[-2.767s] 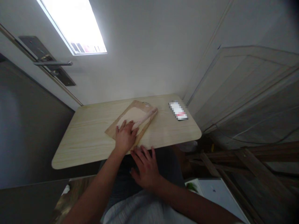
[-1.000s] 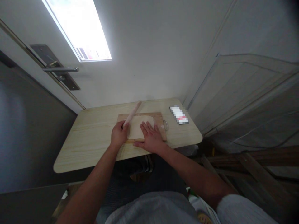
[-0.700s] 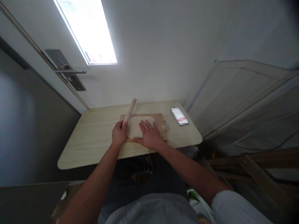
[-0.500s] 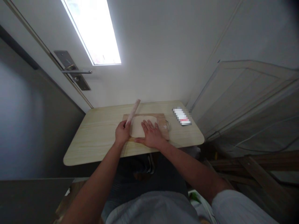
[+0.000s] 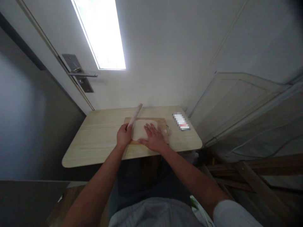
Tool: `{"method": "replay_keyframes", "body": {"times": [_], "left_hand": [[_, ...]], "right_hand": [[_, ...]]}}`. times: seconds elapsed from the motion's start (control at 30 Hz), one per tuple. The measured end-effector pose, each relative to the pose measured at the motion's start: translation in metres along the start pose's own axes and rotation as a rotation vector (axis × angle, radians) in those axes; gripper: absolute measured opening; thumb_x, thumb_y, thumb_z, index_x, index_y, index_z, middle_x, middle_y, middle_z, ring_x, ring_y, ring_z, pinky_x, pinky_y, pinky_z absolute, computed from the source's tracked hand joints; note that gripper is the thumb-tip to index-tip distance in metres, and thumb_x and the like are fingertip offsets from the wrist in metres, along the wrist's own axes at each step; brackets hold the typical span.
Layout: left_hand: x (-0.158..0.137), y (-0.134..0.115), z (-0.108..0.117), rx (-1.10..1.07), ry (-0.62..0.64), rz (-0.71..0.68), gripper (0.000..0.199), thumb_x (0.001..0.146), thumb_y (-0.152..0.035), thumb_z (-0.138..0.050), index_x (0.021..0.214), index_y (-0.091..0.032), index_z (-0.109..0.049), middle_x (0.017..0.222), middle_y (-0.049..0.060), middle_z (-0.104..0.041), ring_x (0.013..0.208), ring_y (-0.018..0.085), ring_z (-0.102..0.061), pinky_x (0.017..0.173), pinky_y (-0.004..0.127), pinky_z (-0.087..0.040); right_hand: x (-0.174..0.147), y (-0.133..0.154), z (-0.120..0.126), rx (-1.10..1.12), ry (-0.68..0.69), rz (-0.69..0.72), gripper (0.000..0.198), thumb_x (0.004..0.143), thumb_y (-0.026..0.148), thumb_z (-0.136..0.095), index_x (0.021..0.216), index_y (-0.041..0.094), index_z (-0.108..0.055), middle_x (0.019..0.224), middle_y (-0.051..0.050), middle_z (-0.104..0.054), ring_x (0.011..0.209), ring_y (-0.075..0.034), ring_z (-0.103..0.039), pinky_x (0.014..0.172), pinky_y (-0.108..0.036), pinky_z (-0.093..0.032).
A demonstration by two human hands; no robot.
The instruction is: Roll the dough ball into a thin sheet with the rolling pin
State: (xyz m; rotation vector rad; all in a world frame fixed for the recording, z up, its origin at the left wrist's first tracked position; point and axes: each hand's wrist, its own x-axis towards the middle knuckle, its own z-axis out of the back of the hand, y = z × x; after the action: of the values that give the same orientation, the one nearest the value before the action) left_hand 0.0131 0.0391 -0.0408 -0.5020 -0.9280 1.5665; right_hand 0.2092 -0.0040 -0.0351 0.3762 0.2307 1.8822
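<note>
A flat, pale sheet of dough (image 5: 139,130) with rounded corners lies on a wooden cutting board (image 5: 163,123). My left hand (image 5: 124,135) is closed around the near end of a wooden rolling pin (image 5: 136,114), which slants away from me beside the dough's left edge. Spread over the right part of the dough is my right hand (image 5: 153,136), its fingers stretched out and palm down. The part of the dough beneath that hand is hidden.
The board rests on a light wood table (image 5: 94,135) pushed against a white door with a metal handle (image 5: 82,75). A phone (image 5: 181,121), blurred out, lies at the table's right. A metal ring (image 5: 168,129) sticks out from the board's right end.
My right thumb has come up from near the board's front edge onto the dough's lower edge. The left hand keeps its hold on the rolling pin. The whole view has shifted slightly.
</note>
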Motion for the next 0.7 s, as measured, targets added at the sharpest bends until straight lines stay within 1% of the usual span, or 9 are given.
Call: {"method": "replay_keyframes", "body": {"times": [0.1, 0.2, 0.3, 0.37, 0.43, 0.47, 0.53, 0.6, 0.7], "left_hand": [[0.0, 0.0, 0.0, 0.014, 0.017, -0.046, 0.044, 0.095, -0.048, -0.046, 0.113, -0.018, -0.072, 0.107, 0.012, -0.075, 0.098, 0.026, -0.068, 0.089, 0.038, -0.051], [0.0, -0.008, 0.001, 0.089, 0.056, -0.237, 0.042, 0.096, -0.046, -0.045, 0.112, -0.018, -0.072, 0.113, 0.012, -0.074, 0.107, 0.027, -0.065, 0.099, 0.041, -0.047], [-0.001, -0.024, 0.001, 0.228, 0.149, -0.442, 0.037, 0.096, -0.047, -0.05, 0.115, -0.022, -0.071, 0.122, 0.01, -0.072, 0.121, 0.029, -0.058, 0.113, 0.049, -0.035], [-0.002, -0.034, -0.002, 0.296, 0.244, -0.513, 0.034, 0.096, -0.046, -0.052, 0.116, -0.025, -0.07, 0.126, 0.009, -0.07, 0.127, 0.031, -0.055, 0.117, 0.055, -0.026], [-0.003, -0.039, -0.008, 0.326, 0.326, -0.558, 0.032, 0.096, -0.044, -0.053, 0.117, -0.027, -0.07, 0.129, 0.008, -0.069, 0.13, 0.031, -0.052, 0.119, 0.058, -0.02], [-0.003, -0.039, -0.01, 0.334, 0.353, -0.575, 0.032, 0.096, -0.044, -0.054, 0.118, -0.028, -0.07, 0.13, 0.008, -0.069, 0.131, 0.031, -0.052, 0.119, 0.059, -0.018], [-0.001, -0.038, -0.016, 0.343, 0.382, -0.599, 0.032, 0.096, -0.044, -0.054, 0.119, -0.029, -0.069, 0.132, 0.008, -0.068, 0.132, 0.031, -0.051, 0.12, 0.061, -0.014], [0.001, -0.036, -0.019, 0.347, 0.39, -0.609, 0.032, 0.096, -0.045, -0.055, 0.12, -0.031, -0.069, 0.133, 0.008, -0.067, 0.133, 0.03, -0.05, 0.12, 0.061, -0.013], [0.003, -0.034, -0.022, 0.344, 0.388, -0.605, 0.032, 0.095, -0.045, -0.056, 0.121, -0.032, -0.068, 0.134, 0.008, -0.066, 0.134, 0.03, -0.049, 0.119, 0.062, -0.014]], "right_hand": [[-0.014, -0.008, -0.002, -0.017, -0.051, -0.024, 0.083, 0.091, 0.073, -0.047, 0.152, 0.018, -0.041, 0.161, -0.013, -0.037, 0.153, -0.034, -0.023, 0.123, -0.06, -0.01], [-0.027, -0.022, -0.002, -0.012, -0.146, -0.041, 0.073, 0.091, 0.07, -0.052, 0.146, 0.021, -0.049, 0.157, -0.013, -0.043, 0.15, -0.034, -0.03, 0.121, -0.061, -0.018], [-0.032, -0.039, 0.003, 0.03, -0.335, -0.102, 0.065, 0.094, 0.059, -0.052, 0.144, 0.016, -0.05, 0.15, -0.018, -0.05, 0.143, -0.032, -0.04, 0.117, -0.056, -0.031], [-0.03, -0.049, 0.01, 0.056, -0.469, -0.146, 0.065, 0.096, 0.054, -0.051, 0.145, 0.012, -0.046, 0.145, -0.021, -0.053, 0.139, -0.031, -0.045, 0.114, -0.053, -0.037], [-0.028, -0.058, 0.017, 0.049, -0.555, -0.178, 0.067, 0.096, 0.054, -0.05, 0.146, 0.011, -0.043, 0.144, -0.022, -0.052, 0.138, -0.031, -0.045, 0.113, -0.053, -0.038], [-0.026, -0.062, 0.019, 0.032, -0.571, -0.19, 0.067, 0.095, 0.055, -0.051, 0.146, 0.012, -0.044, 0.145, -0.022, -0.051, 0.138, -0.032, -0.044, 0.113, -0.054, -0.037], [-0.024, -0.068, 0.023, -0.015, -0.556, -0.209, 0.064, 0.095, 0.056, -0.052, 0.144, 0.015, -0.047, 0.147, -0.02, -0.05, 0.141, -0.033, -0.04, 0.114, -0.057, -0.033], [-0.022, -0.073, 0.024, -0.043, -0.509, -0.226, 0.058, 0.096, 0.054, -0.051, 0.14, 0.017, -0.052, 0.147, -0.017, -0.051, 0.142, -0.033, -0.039, 0.116, -0.058, -0.029], [-0.019, -0.08, 0.022, -0.04, -0.439, -0.253, 0.051, 0.099, 0.052, -0.048, 0.136, 0.018, -0.056, 0.143, -0.014, -0.056, 0.14, -0.031, -0.042, 0.116, -0.055, -0.028]]}}
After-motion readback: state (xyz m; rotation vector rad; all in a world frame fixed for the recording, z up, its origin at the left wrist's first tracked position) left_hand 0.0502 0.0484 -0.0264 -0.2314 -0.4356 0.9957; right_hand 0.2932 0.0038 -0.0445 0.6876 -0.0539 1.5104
